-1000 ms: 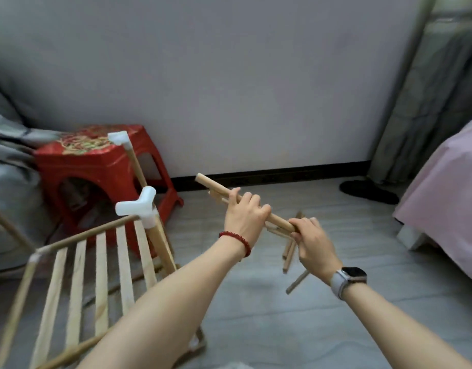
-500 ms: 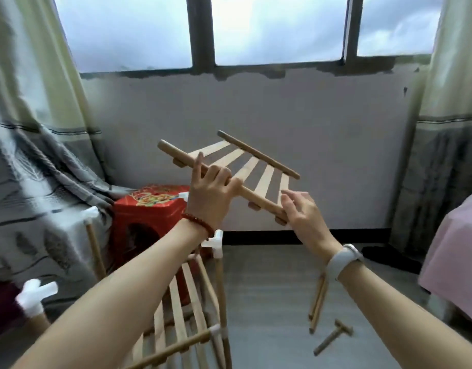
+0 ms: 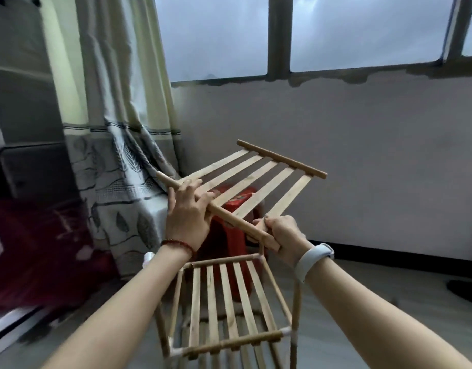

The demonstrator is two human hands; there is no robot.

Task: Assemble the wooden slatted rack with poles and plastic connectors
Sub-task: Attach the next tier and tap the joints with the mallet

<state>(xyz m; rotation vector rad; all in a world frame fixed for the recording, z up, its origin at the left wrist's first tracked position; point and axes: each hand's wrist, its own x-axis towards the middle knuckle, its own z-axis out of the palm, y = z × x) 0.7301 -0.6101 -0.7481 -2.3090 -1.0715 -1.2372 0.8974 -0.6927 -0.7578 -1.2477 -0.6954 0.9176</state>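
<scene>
A loose wooden slatted panel (image 3: pixel 259 182) is held in the air, tilted, above the partly built rack (image 3: pixel 229 296). My left hand (image 3: pixel 188 219) grips the panel's near rail toward its left end. My right hand (image 3: pixel 285 235) grips the same rail at its right end. The rack below has a slatted shelf, upright poles and white plastic connectors (image 3: pixel 288 332) at its corners. A white connector (image 3: pixel 148 258) shows beside my left wrist.
A red plastic stool (image 3: pixel 235 235) stands behind the rack, against the wall under the window. A grey patterned curtain (image 3: pixel 117 166) hangs at the left. Dark red fabric (image 3: pixel 38 249) lies at the far left. A dark object (image 3: pixel 466 288) sits on the floor at right.
The view swung up and left from the floor. Both hands lifted the slatted panel from low near the floor to above the standing rack.
</scene>
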